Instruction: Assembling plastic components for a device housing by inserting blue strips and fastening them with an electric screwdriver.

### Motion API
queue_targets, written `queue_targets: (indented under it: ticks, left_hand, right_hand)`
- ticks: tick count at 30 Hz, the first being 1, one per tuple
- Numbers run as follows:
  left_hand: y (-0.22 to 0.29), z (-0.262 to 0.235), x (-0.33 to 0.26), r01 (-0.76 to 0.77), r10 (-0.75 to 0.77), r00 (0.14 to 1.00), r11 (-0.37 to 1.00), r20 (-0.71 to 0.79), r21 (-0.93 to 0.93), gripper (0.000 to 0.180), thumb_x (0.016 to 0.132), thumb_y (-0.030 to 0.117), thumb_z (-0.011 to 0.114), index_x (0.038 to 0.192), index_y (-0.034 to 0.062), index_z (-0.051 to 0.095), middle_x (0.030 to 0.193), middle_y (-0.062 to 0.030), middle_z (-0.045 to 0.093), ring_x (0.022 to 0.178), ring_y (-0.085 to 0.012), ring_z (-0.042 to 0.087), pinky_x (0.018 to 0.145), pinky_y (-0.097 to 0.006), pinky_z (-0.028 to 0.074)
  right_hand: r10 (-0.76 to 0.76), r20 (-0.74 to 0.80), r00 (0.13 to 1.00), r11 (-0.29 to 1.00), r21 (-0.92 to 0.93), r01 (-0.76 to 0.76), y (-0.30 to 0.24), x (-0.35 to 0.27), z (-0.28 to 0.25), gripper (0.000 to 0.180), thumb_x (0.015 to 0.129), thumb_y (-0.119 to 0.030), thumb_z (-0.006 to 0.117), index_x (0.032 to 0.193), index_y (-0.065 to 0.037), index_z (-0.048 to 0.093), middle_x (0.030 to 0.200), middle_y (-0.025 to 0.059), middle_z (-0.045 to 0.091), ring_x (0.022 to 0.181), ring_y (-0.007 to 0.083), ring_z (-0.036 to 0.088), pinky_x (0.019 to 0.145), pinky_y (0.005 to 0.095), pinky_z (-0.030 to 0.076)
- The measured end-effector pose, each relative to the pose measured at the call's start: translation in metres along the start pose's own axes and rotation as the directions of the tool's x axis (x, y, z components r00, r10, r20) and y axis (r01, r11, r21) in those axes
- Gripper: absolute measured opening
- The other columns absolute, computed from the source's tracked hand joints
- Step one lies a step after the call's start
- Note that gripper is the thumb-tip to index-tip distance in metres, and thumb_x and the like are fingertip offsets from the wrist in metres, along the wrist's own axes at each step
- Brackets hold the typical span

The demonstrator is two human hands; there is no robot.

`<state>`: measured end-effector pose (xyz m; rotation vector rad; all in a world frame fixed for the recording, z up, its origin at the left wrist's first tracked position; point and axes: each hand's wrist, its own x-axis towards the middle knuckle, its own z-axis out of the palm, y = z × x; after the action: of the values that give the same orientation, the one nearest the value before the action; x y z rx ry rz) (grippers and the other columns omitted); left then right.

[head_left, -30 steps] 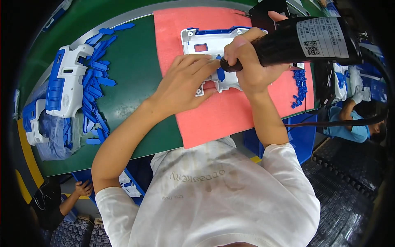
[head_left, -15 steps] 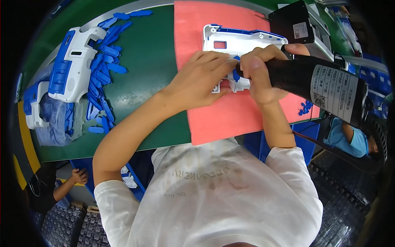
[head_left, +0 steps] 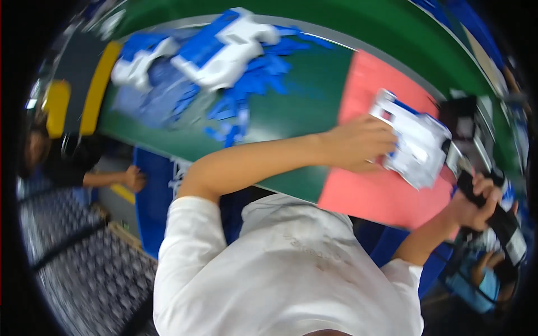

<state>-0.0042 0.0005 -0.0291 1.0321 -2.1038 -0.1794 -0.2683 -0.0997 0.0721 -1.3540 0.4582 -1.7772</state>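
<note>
A white and blue plastic housing shell (head_left: pixel 425 147) lies on the pink mat (head_left: pixel 358 199), its inner side up. My left hand (head_left: pixel 358 143) grips the shell's left edge, thumb and fingers closed around it. Off to the right, beyond the shell, my right hand (head_left: pixel 476 204) is wrapped round a black electric screwdriver (head_left: pixel 507 238). The tool is tilted and apart from the shell. Motion blur hides the screwdriver's tip and the shell's fine details.
Two white and blue housings (head_left: pixel 230 53) lie at the far left beside a heap of blue strips (head_left: pixel 263 73) and a clear plastic bag (head_left: pixel 148 106). A dark boxy device (head_left: pixel 462 115) stands behind the mat. Another person's hand (head_left: pixel 134 178) shows at left, near a blue bin (head_left: pixel 151 218).
The view has swung, shifting the bench scene rightward. My right hand has drawn the screwdriver off the shell and out to the right. My left hand stays on the shell.
</note>
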Motion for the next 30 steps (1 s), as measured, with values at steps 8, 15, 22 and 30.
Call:
queue_targets:
  ticks: [8, 15, 22, 30]
  left_hand:
    - [0.006, -0.009, 0.007, 0.039, -0.055, 0.990, 0.992, 0.131, 0.124, 0.046, 0.070, 0.015, 0.075, 0.114, 0.0050, 0.064, 0.128, -0.0096, 0.058, 0.121, -0.0314, 0.051, 0.099, -0.044, 0.041]
    - [0.010, -0.003, 0.013, 0.056, -0.065, 0.991, 0.995, 0.113, 0.083, 0.038, 0.069, 0.015, 0.073, 0.106, 0.0057, 0.068, 0.124, -0.0056, 0.061, 0.120, -0.0282, 0.052, 0.098, -0.043, 0.041]
    - [0.009, -0.007, 0.009, 0.089, -0.097, 0.989, 0.993, 0.111, 0.074, 0.041, 0.070, 0.017, 0.073, 0.109, 0.0061, 0.067, 0.123, -0.0056, 0.061, 0.119, -0.0284, 0.052, 0.097, -0.042, 0.040]
    - [0.014, -0.010, 0.013, 0.150, -0.149, 0.978, 0.989, 0.149, 0.001, 0.056, 0.072, 0.021, 0.076, 0.125, 0.0076, 0.059, 0.122, -0.0088, 0.059, 0.121, -0.0321, 0.049, 0.098, -0.041, 0.039]
  right_hand:
    - [-0.333, -0.099, 0.938, 0.936, -0.157, 0.315, -0.001, 0.030, -0.010, 0.061, 0.078, 0.010, 0.058, 0.130, 0.007, 0.028, 0.058, 0.0094, 0.057, 0.046, 0.0160, 0.053, 0.052, 0.0321, 0.049]
    - [-0.264, 0.041, 0.964, 0.907, -0.330, 0.263, 0.007, 0.034, -0.023, 0.061, 0.079, 0.010, 0.055, 0.133, 0.004, 0.028, 0.060, 0.0067, 0.055, 0.044, 0.0162, 0.051, 0.050, 0.0349, 0.048]
    - [-0.209, 0.059, 0.976, 0.937, -0.272, 0.217, 0.012, 0.022, -0.017, 0.051, 0.077, 0.013, 0.059, 0.125, 0.008, 0.040, 0.058, 0.0045, 0.057, 0.046, 0.0118, 0.053, 0.048, 0.0247, 0.045]
    - [-0.032, 0.205, 0.978, 0.997, -0.063, 0.046, 0.015, -0.040, 0.066, 0.070, 0.079, 0.010, 0.057, 0.138, 0.002, 0.021, 0.062, 0.0077, 0.052, 0.046, 0.0146, 0.051, 0.047, 0.0298, 0.046]
